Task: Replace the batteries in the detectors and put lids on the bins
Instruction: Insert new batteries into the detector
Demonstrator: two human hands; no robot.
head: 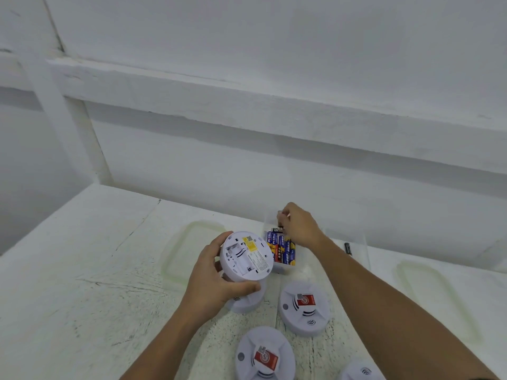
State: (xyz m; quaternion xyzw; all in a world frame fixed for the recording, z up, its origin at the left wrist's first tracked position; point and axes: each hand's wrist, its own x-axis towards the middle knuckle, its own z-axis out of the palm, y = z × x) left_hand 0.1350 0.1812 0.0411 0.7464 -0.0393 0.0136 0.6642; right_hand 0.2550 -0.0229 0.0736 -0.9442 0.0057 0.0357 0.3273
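So the left hand point(211, 278) has its fingers wrapped round a detector point(245, 255), back up, just left of the bin point(282, 270). Over the bin, the right hand point(300, 229) pinches a dark battery point(280, 224) in its fingertips.

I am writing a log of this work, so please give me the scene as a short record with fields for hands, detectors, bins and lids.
left hand: grips held detector, back side up
right hand: pinches small dark item, likely a battery, over battery bin
battery bin: clear, no lid, holds coloured batteries
second bin: clear, no lid, one dark battery inside
detectors on table: at least four, face up
left lid: flat on table
right lid: flat on table
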